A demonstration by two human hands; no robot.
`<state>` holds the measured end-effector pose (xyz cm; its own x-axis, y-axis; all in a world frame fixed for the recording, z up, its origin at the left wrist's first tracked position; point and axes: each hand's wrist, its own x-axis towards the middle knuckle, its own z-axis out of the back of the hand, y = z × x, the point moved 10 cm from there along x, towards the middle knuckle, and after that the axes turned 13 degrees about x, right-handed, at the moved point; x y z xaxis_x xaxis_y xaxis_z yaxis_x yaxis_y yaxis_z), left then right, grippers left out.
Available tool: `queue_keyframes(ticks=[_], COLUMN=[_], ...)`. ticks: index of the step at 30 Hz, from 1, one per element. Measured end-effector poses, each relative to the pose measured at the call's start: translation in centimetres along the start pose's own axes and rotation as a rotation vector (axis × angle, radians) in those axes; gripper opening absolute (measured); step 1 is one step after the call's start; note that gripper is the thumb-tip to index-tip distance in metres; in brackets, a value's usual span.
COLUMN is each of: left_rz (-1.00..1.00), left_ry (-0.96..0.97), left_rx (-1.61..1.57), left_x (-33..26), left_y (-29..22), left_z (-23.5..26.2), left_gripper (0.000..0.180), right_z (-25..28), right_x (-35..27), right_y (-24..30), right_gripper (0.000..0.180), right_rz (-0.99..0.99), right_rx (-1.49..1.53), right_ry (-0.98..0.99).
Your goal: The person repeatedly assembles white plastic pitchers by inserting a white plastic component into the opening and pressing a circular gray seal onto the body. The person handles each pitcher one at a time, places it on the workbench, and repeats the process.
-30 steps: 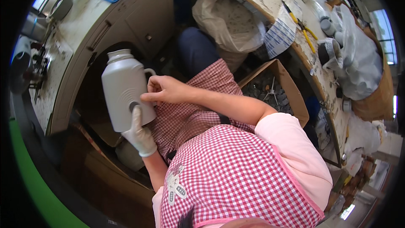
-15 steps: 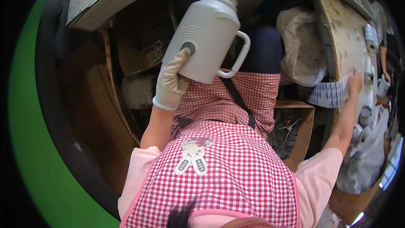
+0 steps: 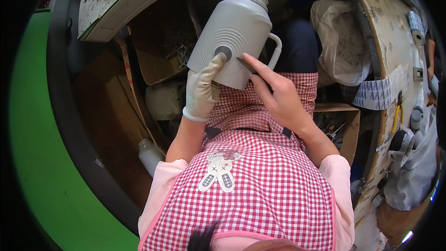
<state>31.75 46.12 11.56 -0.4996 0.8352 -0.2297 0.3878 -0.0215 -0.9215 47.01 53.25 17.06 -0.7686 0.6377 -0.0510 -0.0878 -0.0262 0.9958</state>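
A pale grey plastic jug (image 3: pixel 223 28), with a loop handle (image 3: pixel 276 49) and a round open neck, is held tilted over my lap. My left hand (image 3: pixel 200 90), in a white glove, grips the base end, its thumb pressed on a dark grey disc (image 3: pixel 225 52) amid the concentric rings on the jug's side. My bare right hand (image 3: pixel 281 93) is at the jug's lower right side, index finger stretched toward the rings. Beneath that finger a thin dark blade-like piece (image 3: pixel 246 65) pokes out against the jug; most of it is hidden.
On the right stands a worn workbench (image 3: pixel 371 14) with a sheet of blue-printed labels (image 3: pixel 374 94), yellow-handled pliers (image 3: pixel 397 114) and a roll (image 3: pixel 416 30). A plastic bag (image 3: pixel 339 42) and an open cardboard box (image 3: pixel 350 132) stand beside my leg. Lower left is a pale bottle (image 3: pixel 149 155).
My right hand has come from the bench on the right to the jug, now with the thin dark piece. The jug has shifted slightly right, still in my left hand.
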Motion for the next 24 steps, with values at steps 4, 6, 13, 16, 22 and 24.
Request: queue_keyframes(ticks=[4, 6, 13, 16, 22, 24], left_rz=[0.004, 0.016, -0.223, -0.108, -0.128, -0.025], left_ry=[-0.006, 0.000, 0.147, 0.044, 0.040, 0.084], left_rx=[-0.012, -0.018, 0.110, 0.082, 0.187, 0.034], left_x=[-0.3, -0.3, -0.6, 0.0, -1.2, -1.8], left_y=[0.0, 0.3, -1.3, -0.2, -2.0, -1.5], left_z=[0.2, 0.4, -0.2, 0.4, 0.5, 0.4], left_gripper=[0.032, 0.032, 0.054, 0.037, 0.034, 0.036], right_z=[-1.0, -1.0, -1.5, -2.6, 6.0, 11.9], right_x=[0.7, 0.4, 0.1, 0.3, 0.5, 1.2], right_y=[0.9, 0.6, 0.0, 1.5, 1.5, 0.5], right_gripper=[0.048, 0.048, 0.049, 0.050, 0.043, 0.063], right_rz=[0.019, 0.011, 0.168, 0.219, 0.156, 0.210], right_rx=[-0.016, -0.012, -0.085, -0.445, 0.252, 0.273], right_ry=[0.000, -0.009, -0.088, -0.111, -0.353, -0.523])
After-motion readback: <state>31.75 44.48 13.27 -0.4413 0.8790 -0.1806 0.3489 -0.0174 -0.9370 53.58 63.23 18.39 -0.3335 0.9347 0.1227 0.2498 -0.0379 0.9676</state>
